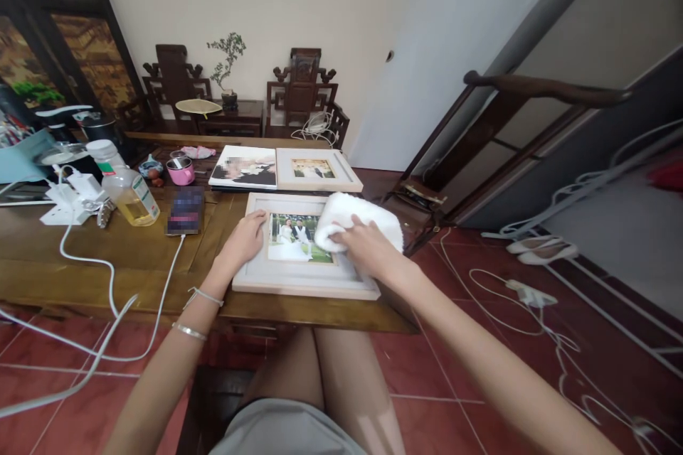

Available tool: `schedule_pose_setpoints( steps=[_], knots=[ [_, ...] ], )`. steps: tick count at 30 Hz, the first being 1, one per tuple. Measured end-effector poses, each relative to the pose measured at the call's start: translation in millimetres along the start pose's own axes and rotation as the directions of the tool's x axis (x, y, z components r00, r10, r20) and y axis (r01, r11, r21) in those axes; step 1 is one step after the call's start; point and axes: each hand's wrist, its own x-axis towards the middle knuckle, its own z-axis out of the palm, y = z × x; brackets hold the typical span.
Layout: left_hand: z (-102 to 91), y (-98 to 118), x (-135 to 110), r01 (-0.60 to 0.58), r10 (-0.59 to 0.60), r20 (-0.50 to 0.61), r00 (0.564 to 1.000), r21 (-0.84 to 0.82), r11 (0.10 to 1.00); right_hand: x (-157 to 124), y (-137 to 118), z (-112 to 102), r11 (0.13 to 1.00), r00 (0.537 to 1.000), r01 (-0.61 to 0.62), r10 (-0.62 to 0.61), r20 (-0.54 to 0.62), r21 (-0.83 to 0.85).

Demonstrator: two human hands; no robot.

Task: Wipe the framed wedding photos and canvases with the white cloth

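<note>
A light wooden picture frame (306, 285) lies flat near the table's front edge, with a photo of two people in its middle. My left hand (248, 236) holds the frame's left side, its fingertips bent over the rim. In my right hand (368, 247) is a bunched white fluffy cloth (363, 217), which lies over the right part of the frame and hides the photo's right edge. The fingers close on the cloth's near side.
Behind lie a second picture frame (349, 174) and a photo album (229, 156). To the left are a phone (186, 210) on a charging cable, a bottle (128, 188), a pink cup (180, 172) and a power strip (67, 202). A wooden chair (480, 135) stands at the right.
</note>
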Motion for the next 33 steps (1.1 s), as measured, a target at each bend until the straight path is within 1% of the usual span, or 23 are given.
schedule_pose_setpoints(
  steps=[3, 5, 7, 9, 10, 12, 15, 18, 20, 22, 23, 25, 28, 31, 33],
  knots=[
    [-0.5, 1.7, -1.4, 0.015, -0.015, 0.016, 1.0, -0.023, 1.0, -44.1, -7.7, -16.0, 0.996, 0.99, 0.078, -0.083, 0.11, 0.05],
    [0.2, 1.6, -2.3, 0.03, -0.029, 0.031, 0.999, -0.038, 0.999, -68.9, -11.5, -25.6, 0.986, 0.978, 0.124, -0.141, 0.154, 0.113],
    [1.4, 0.8, -3.2, 0.04, -0.038, 0.044, 0.998, -0.041, 0.998, -84.4, -13.9, -30.6, 0.978, 0.97, 0.144, -0.17, 0.176, 0.154],
    [2.4, 0.2, -4.1, 0.046, -0.045, 0.053, 0.998, -0.035, 0.998, -86.0, -14.3, -28.7, 0.981, 0.973, 0.122, -0.148, 0.178, 0.149],
    [2.6, 0.2, -4.6, 0.05, -0.048, 0.056, 0.997, -0.031, 0.998, -80.8, -13.3, -25.1, 0.986, 0.979, 0.1, -0.122, 0.165, 0.13],
    [2.1, 0.8, -5.6, 0.052, -0.05, 0.065, 0.997, -0.028, 0.998, -59.0, -8.5, -14.0, 0.995, 0.992, 0.065, -0.073, 0.104, 0.079],
    [1.0, 2.3, -7.0, 0.046, -0.044, 0.07, 0.997, -0.029, 0.998, -7.5, 5.0, 4.7, 1.0, 0.997, 0.026, -0.026, -0.068, 0.005],
    [1.3, 2.3, -7.8, 0.049, -0.047, 0.048, 0.998, -0.032, 0.998, 41.6, 17.9, 15.6, 0.998, 0.977, -0.047, 0.039, -0.21, -0.032],
    [2.5, 1.1, -8.0, 0.055, -0.054, 0.034, 0.998, -0.036, 0.998, 59.4, 21.1, 17.8, 0.998, 0.971, -0.05, 0.038, -0.236, -0.045],
    [3.9, -0.3, -8.0, 0.058, -0.057, 0.027, 0.998, -0.048, 0.997, 60.4, 19.2, 17.3, 0.999, 0.977, 0.0, -0.012, -0.212, -0.053],
    [4.4, -0.8, -7.9, 0.058, -0.056, 0.027, 0.998, -0.054, 0.997, 54.7, 16.7, 16.0, 0.998, 0.98, 0.034, -0.043, -0.192, -0.051],
    [4.9, -1.0, -7.6, 0.057, -0.056, 0.028, 0.998, -0.054, 0.997, 33.2, 9.6, 10.8, 0.993, 0.983, 0.108, -0.112, -0.145, -0.038],
    [4.0, 1.2, -7.2, 0.07, -0.069, 0.032, 0.997, -0.03, 0.997, -13.9, -3.7, -4.4, 0.978, 0.978, 0.206, -0.205, -0.044, 0.03],
    [2.0, 4.2, -7.1, 0.084, -0.083, 0.05, 0.995, -0.007, 0.996, -59.3, -18.0, -23.5, 0.958, 0.964, 0.249, -0.259, 0.059, 0.145],
    [1.1, 5.2, -7.1, 0.082, -0.082, 0.061, 0.995, -0.003, 0.997, -78.2, -26.9, -30.7, 0.945, 0.954, 0.259, -0.283, 0.098, 0.201]
  ],
)
